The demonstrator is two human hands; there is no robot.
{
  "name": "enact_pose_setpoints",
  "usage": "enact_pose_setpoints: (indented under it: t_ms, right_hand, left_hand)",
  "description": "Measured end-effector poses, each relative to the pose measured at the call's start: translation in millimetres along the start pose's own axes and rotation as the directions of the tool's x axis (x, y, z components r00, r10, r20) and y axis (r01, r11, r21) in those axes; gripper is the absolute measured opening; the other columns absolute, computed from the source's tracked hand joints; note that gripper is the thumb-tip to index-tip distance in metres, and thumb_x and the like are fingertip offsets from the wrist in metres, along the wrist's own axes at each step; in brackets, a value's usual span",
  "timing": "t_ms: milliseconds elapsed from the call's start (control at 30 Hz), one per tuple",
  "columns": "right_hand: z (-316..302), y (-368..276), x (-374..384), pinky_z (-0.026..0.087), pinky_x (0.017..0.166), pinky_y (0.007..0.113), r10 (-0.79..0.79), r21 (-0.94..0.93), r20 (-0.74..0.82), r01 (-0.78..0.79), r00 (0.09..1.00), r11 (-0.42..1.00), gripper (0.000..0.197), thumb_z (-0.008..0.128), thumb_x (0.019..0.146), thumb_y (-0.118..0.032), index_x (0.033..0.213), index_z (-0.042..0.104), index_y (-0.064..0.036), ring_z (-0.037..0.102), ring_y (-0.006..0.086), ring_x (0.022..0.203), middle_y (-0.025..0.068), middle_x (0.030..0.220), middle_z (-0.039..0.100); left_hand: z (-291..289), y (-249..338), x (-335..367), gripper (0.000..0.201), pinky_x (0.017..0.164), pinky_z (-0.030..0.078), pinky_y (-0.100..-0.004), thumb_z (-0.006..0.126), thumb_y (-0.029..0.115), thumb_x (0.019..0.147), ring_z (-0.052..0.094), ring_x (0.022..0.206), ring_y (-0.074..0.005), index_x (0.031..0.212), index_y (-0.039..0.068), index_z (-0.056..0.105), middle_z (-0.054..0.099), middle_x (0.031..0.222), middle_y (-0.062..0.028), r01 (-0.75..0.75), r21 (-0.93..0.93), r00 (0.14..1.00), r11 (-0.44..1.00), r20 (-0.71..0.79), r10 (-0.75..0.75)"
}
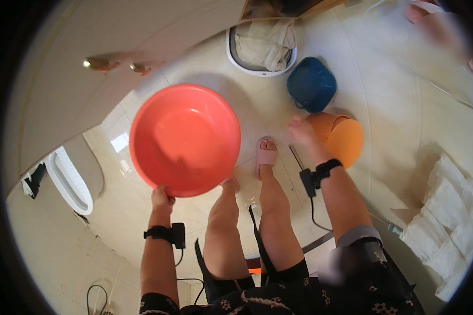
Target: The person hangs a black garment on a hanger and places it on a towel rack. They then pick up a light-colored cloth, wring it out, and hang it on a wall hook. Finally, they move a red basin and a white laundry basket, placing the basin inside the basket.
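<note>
A large red plastic basin (186, 134) hangs tilted above the tiled floor, its inside facing me, with no contents that I can make out. My left hand (163, 197) is closed on the basin's lower left rim. Off to the basin's right, my right hand (302, 132) holds nothing that shows; its fingers are loosely bent and slightly blurred. Close beside that hand stands an orange bucket (350, 140), partly hidden by my hand and wrist. A dark blue tub (311, 86) is just beyond the bucket.
A white-rimmed basket (265, 73) with pale cloth stands at the far wall. Metal taps (97, 64) stick out at upper left, above a white squat toilet (70, 181). White cloth (444, 226) hangs at right. Another person's blurred limb (441, 34) shows at upper right.
</note>
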State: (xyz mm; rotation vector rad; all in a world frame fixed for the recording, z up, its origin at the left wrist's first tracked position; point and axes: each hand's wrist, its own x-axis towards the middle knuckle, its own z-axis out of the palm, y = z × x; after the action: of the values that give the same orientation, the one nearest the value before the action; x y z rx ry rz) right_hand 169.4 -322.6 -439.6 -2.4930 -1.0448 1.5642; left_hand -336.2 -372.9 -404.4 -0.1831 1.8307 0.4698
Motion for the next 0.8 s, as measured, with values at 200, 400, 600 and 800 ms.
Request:
enact_pose_setpoints:
  t_ms: [200, 400, 600, 800]
  right_hand:
    - [-28.5, -10.6, 87.6, 0.038, 0.098, 0.038, -0.162, -0.353, -0.116, 0.112, 0.98, 0.929, 0.058, 0.057, 0.079, -0.024, 0.128, 0.041, 0.0017, 0.044, 0.0343, 0.12, 0.0249, 0.126, 0.047]
    - [-30.8, -26.0, 174.4, 0.034, 0.102, 0.041, -0.308, -0.395, -0.362, 0.155, 0.88, 0.906, 0.08, 0.069, 0.074, -0.032, 0.135, 0.031, 0.0024, 0.033, 0.0386, 0.127, 0.0245, 0.138, 0.032]
    - [-35.2, -73.5, 233.2, 0.028, 0.106, 0.037, -0.54, -0.493, -0.471, 0.299, 0.698, 0.817, 0.091, 0.074, 0.069, -0.039, 0.136, 0.028, 0.0034, 0.026, 0.0353, 0.132, 0.024, 0.142, 0.024]
    - [-42.9, -108.2, 273.7, 0.021, 0.109, 0.032, -0.569, -0.466, -0.496, 0.352, 0.656, 0.812, 0.111, 0.077, 0.065, -0.042, 0.137, 0.013, 0.0124, 0.015, 0.0364, 0.136, 0.0314, 0.144, 0.011]
  left_hand:
    - [40.3, 1.2, 79.8, 0.012, 0.042, 0.032, -0.0236, 0.057, 0.015, 0.075, 0.044, 0.048, -0.0115, 0.086, 0.013, 0.053, 0.05, 0.062, 0.0018, -0.108, -0.166, 0.994, 0.98, -0.021, 0.106]
    - [69.3, -7.2, 146.0, 0.02, 0.053, 0.044, -0.0259, 0.055, 0.015, 0.077, 0.057, 0.069, -0.0137, 0.096, 0.009, 0.054, 0.058, 0.084, -0.0007, -0.191, -0.248, 0.962, 0.95, 0.146, 0.232]
    - [73.4, -15.4, 187.3, 0.03, 0.063, 0.051, -0.0287, 0.052, 0.016, 0.081, 0.062, 0.078, -0.0166, 0.109, 0.005, 0.052, 0.061, 0.091, -0.0045, -0.282, -0.309, 0.901, 0.908, 0.239, 0.361]
    - [49.9, -9.2, 208.5, 0.061, 0.081, 0.049, -0.0335, 0.06, 0.023, 0.087, 0.055, 0.103, -0.0228, 0.136, 0.002, 0.03, 0.05, 0.124, -0.0134, -0.606, 0.123, 0.794, 0.786, 0.159, 0.587]
